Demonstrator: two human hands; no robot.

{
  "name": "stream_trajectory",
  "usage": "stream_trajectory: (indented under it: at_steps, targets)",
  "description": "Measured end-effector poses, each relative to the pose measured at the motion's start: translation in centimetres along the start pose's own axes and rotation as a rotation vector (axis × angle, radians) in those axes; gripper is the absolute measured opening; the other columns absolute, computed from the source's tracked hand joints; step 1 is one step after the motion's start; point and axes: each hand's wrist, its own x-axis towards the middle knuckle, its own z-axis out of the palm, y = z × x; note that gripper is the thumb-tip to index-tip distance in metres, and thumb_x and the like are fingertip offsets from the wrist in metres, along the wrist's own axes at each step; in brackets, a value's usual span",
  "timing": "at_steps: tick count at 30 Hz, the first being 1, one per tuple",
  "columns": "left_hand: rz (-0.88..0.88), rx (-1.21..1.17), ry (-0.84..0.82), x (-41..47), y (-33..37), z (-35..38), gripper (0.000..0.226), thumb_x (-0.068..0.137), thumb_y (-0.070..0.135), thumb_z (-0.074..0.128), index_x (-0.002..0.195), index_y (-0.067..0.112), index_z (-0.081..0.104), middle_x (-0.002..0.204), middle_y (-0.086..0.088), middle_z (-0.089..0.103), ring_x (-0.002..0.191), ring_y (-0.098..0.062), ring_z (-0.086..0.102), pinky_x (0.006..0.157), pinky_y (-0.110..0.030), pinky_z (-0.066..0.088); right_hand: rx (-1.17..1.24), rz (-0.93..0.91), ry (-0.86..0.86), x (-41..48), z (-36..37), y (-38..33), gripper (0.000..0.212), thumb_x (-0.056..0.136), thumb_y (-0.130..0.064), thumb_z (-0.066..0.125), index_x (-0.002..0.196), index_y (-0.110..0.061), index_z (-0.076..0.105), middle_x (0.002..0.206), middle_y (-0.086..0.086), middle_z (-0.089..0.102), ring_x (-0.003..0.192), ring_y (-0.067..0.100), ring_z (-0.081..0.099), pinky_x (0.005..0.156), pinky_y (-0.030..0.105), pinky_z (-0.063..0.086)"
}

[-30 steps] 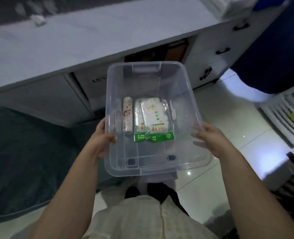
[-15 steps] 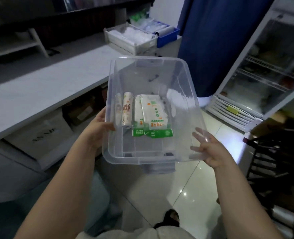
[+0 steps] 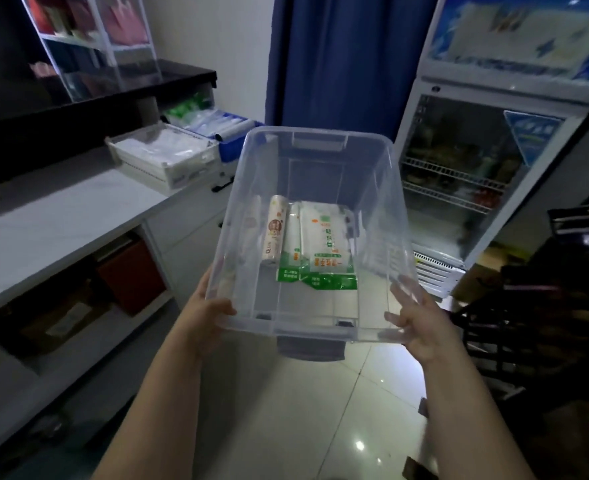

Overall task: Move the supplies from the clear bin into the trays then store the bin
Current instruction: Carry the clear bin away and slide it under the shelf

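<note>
I carry a clear plastic bin (image 3: 383,216) in front of me above the floor. My left hand (image 3: 206,313) grips its near left edge, thumb over the rim. My right hand (image 3: 421,323) holds the near right corner, fingers spread against the wall. Inside lie a beige roll (image 3: 275,233) and white packets with green print (image 3: 324,247). On the white counter ahead to the left stand a white tray (image 3: 168,161) with clear packets and, behind it, a blue tray (image 3: 230,147) with rolls and packets.
A white counter (image 3: 61,220) runs along the left, with boxes on the shelf under it and drawers at its end. A glass-door fridge (image 3: 476,174) stands to the right, a blue curtain (image 3: 348,60) behind the bin. Dark racks (image 3: 545,306) sit at the far right.
The bin has been lifted and carried forward from beside the counter drawers. My view has risen, and the two trays, the curtain and the fridge are now ahead. Both hands keep their hold.
</note>
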Motion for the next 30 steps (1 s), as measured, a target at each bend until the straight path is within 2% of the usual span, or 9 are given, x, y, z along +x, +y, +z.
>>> stream_trajectory:
  at_steps: [3,6,9,11,16,18,21,26,30]
  targets:
    - [-0.015,-0.008,0.009,2.6,-1.0,2.4,0.087,0.068,-0.019,0.040,0.131,0.039,0.050,0.131,-0.013,0.047,0.114,-0.047,0.051,0.085,-0.059,0.048,0.022,-0.035,0.005,2.1,-2.2,-1.0,0.075,0.074,0.022,0.038,0.120,-0.033,0.059,0.132,-0.008,0.053,0.096,0.020,0.053,0.058,0.032,0.055]
    - [-0.025,-0.044,0.021,5.7,-1.6,4.3,0.083,0.070,-0.019,0.039,0.124,0.043,0.055,0.127,-0.008,0.050,0.109,-0.038,0.056,0.068,-0.050,0.057,0.128,-0.105,0.019,4.4,-2.9,-2.4,0.060,0.080,0.017,0.049,0.122,-0.024,0.060,0.130,-0.004,0.059,0.083,0.017,0.059,0.051,0.029,0.051]
    - [-0.008,-0.099,-0.025,9.2,-1.8,5.7,0.079,0.070,-0.019,0.040,0.112,0.045,0.063,0.119,-0.004,0.058,0.094,-0.024,0.067,0.054,-0.041,0.057,0.184,-0.188,0.006,7.2,-2.1,-4.1,0.060,0.078,0.008,0.063,0.125,-0.028,0.058,0.127,-0.012,0.062,0.097,0.014,0.067,0.056,0.032,0.054]
    - [-0.017,-0.152,-0.060,12.3,-1.6,6.0,0.078,0.066,-0.017,0.045,0.115,0.042,0.062,0.120,-0.005,0.059,0.089,-0.023,0.071,0.055,-0.045,0.057,0.195,-0.192,-0.021,10.0,-1.1,-5.0,0.065,0.075,0.006,0.066,0.123,-0.037,0.059,0.124,-0.017,0.061,0.094,0.012,0.070,0.064,0.042,0.056]
    - [-0.022,-0.121,-0.150,22.2,1.1,6.1,0.069,0.080,-0.009,0.049,0.135,0.033,0.048,0.134,-0.014,0.051,0.110,-0.042,0.059,0.077,-0.068,0.050,0.243,-0.203,0.044,18.6,2.4,-7.2,0.064,0.081,0.015,0.049,0.122,-0.034,0.058,0.133,-0.008,0.056,0.104,0.025,0.066,0.081,0.064,0.048]
    - [0.047,-0.065,-0.184,26.9,3.0,6.6,0.059,0.080,-0.001,0.057,0.128,0.033,0.055,0.125,-0.012,0.060,0.103,-0.038,0.064,0.073,-0.063,0.053,0.275,-0.221,0.059,22.5,4.4,-8.5,0.064,0.082,0.016,0.045,0.119,-0.034,0.060,0.129,-0.010,0.059,0.105,0.026,0.064,0.080,0.065,0.049]
    - [0.085,-0.045,-0.134,34.3,6.9,7.4,0.056,0.083,-0.005,0.054,0.111,0.042,0.065,0.108,-0.005,0.070,0.080,-0.025,0.071,0.057,-0.044,0.056,0.266,-0.266,0.033,28.4,7.5,-11.7,0.062,0.082,0.015,0.042,0.109,-0.036,0.065,0.102,-0.018,0.071,0.084,0.016,0.071,0.062,0.048,0.057]
    - [0.173,-0.007,-0.243,46.3,12.5,9.2,0.064,0.077,-0.005,0.050,0.120,0.041,0.059,0.110,-0.001,0.070,0.070,-0.015,0.068,0.053,-0.038,0.054,0.293,-0.308,0.067,38.7,11.8,-16.9,0.063,0.083,0.014,0.044,0.122,-0.035,0.056,0.099,-0.017,0.071,0.083,0.013,0.071,0.057,0.036,0.057]
    - [0.150,-0.017,-0.225,54.1,13.1,10.1,0.074,0.078,-0.014,0.045,0.129,0.039,0.054,0.116,0.005,0.068,0.083,-0.017,0.070,0.059,-0.035,0.057,0.281,-0.324,0.065,45.8,13.1,-18.5,0.070,0.083,0.012,0.046,0.128,-0.041,0.052,0.106,-0.016,0.072,0.104,0.024,0.065,0.075,0.048,0.053]
